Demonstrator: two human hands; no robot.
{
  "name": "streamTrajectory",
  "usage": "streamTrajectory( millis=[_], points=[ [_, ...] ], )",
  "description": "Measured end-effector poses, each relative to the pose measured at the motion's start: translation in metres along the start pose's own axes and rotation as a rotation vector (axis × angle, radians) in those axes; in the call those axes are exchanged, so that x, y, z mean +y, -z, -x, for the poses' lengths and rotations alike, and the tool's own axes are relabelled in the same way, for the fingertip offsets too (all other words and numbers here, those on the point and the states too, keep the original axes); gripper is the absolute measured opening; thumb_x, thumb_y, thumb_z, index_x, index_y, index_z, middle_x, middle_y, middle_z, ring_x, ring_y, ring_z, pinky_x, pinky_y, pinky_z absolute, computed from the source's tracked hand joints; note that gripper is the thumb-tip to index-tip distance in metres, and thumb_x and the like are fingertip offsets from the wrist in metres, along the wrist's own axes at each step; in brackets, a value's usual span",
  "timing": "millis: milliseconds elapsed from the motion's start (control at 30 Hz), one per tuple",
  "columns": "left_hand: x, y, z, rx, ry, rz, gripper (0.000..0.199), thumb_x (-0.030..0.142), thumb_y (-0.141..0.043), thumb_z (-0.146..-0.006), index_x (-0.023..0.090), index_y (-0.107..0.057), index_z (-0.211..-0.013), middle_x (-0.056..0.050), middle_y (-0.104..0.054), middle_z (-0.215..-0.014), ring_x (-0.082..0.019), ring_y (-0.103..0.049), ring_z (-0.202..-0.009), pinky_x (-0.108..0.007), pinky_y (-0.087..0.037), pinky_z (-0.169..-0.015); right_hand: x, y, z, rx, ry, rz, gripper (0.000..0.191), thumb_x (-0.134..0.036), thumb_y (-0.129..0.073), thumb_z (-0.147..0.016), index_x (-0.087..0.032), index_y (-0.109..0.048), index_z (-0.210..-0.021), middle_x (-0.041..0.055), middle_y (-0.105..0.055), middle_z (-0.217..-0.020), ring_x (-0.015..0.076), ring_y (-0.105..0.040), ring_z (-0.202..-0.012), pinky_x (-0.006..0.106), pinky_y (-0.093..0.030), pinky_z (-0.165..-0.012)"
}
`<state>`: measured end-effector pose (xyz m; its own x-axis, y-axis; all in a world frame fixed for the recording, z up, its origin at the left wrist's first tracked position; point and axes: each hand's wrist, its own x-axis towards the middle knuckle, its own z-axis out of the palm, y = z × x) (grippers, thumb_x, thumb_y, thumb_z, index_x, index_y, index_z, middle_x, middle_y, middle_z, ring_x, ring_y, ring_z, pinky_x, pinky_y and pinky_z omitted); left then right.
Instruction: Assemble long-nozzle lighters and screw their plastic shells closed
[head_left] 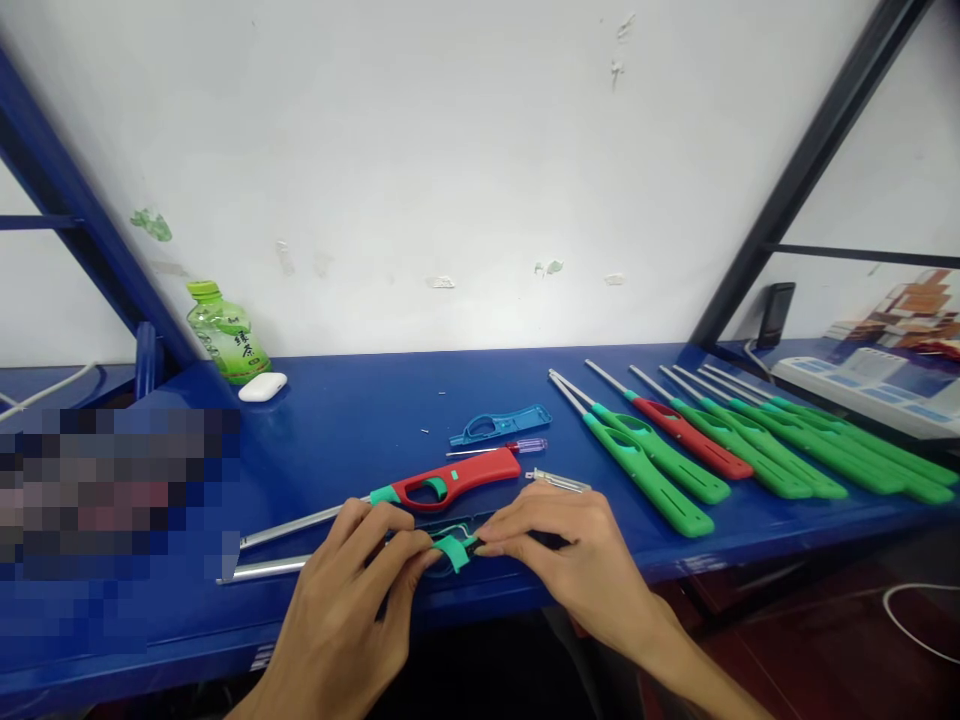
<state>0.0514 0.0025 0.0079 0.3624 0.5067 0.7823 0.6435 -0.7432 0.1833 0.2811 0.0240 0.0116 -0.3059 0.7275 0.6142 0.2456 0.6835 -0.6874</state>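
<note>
Near the table's front edge, my left hand [349,590] is closed, its thumb and finger pinching a green trigger [452,550]. My right hand [570,540] is closed too, fingertips pressed on a small dark part at the trigger's right end. Beneath both hands lies an opened blue casing, largely covered, with thin wire showing; a metal tube [270,568] sticks out left. Just behind is a red gas lighter [465,478] with a green trigger. A clear fuel tank [559,482] lies behind my right hand. A purple-handled screwdriver [529,446] rests beside a blue casing half [510,424].
Several green lighters [652,480] and one red lighter [694,440] lie in a row at right. A green tea bottle [229,335] and white earbud case [262,387] stand at back left. A white power strip [862,390] is far right. The left side is pixelated.
</note>
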Motion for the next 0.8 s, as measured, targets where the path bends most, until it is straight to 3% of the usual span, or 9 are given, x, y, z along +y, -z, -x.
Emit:
streamTrajectory(
  millis=[100,200,333,567,700,800],
  points=[
    [-0.001,0.001,0.001,0.0,0.01,-0.019,0.02,0.0,-0.063,-0.098,0.019,-0.065,-0.098,-0.002,-0.064,-0.091,-0.017,-0.053,-0.084,-0.03,-0.047,-0.075,0.0,0.0,0.0,-0.004,-0.007,-0.009,0.014,-0.015,-0.08,-0.094,-0.027,-0.085,-0.092,-0.0041,-0.085,-0.089,0.0149,-0.077,-0.078,0.027,-0.059,-0.076],
    [-0.003,0.003,0.001,-0.023,0.035,-0.048,0.017,0.003,-0.065,-0.099,0.02,-0.066,-0.1,-0.003,-0.065,-0.093,-0.018,-0.054,-0.086,-0.031,-0.048,-0.076,-0.001,0.0,0.0,-0.022,0.047,0.016,0.01,-0.021,-0.079,-0.097,-0.027,-0.085,-0.103,-0.0024,-0.085,-0.092,0.0158,-0.077,-0.08,0.028,-0.06,-0.079],
    [-0.006,0.006,-0.002,-0.017,0.042,-0.072,0.014,0.007,-0.066,-0.1,0.021,-0.066,-0.101,-0.003,-0.064,-0.095,-0.018,-0.053,-0.087,-0.032,-0.048,-0.078,-0.001,-0.003,-0.001,-0.065,0.171,0.157,0.025,-0.031,-0.076,-0.099,-0.025,-0.08,-0.122,0.0016,-0.082,-0.1,0.0168,-0.074,-0.088,0.029,-0.057,-0.083],
    [-0.007,0.009,-0.005,-0.045,0.02,-0.054,0.016,0.008,-0.063,-0.102,0.022,-0.067,-0.109,-0.002,-0.065,-0.101,-0.017,-0.054,-0.092,-0.03,-0.049,-0.082,-0.004,-0.008,-0.007,-0.089,0.152,0.283,0.02,-0.031,-0.069,-0.104,-0.025,-0.08,-0.118,0.0006,-0.075,-0.093,0.0166,-0.068,-0.084,0.032,-0.05,-0.079],
    [-0.01,0.02,-0.004,-0.078,0.083,-0.082,0.021,0.014,-0.058,-0.106,0.025,-0.067,-0.123,-0.003,-0.065,-0.111,-0.018,-0.058,-0.101,-0.03,-0.052,-0.088,-0.004,-0.006,-0.012,-0.098,0.148,0.309,0.015,-0.029,-0.071,-0.103,-0.026,-0.081,-0.114,-0.001,-0.076,-0.094,0.0167,-0.069,-0.086,0.034,-0.048,-0.082],
    [-0.016,0.029,-0.004,-0.122,0.109,-0.109,0.018,0.024,-0.057,-0.107,0.027,-0.069,-0.121,-0.003,-0.068,-0.113,-0.019,-0.061,-0.104,-0.03,-0.054,-0.087,-0.005,-0.006,-0.014,-0.089,0.15,0.292,0.016,-0.032,-0.07,-0.104,-0.027,-0.081,-0.114,-0.0008,-0.077,-0.094,0.0167,-0.069,-0.085,0.034,-0.049,-0.081]
  ],
)
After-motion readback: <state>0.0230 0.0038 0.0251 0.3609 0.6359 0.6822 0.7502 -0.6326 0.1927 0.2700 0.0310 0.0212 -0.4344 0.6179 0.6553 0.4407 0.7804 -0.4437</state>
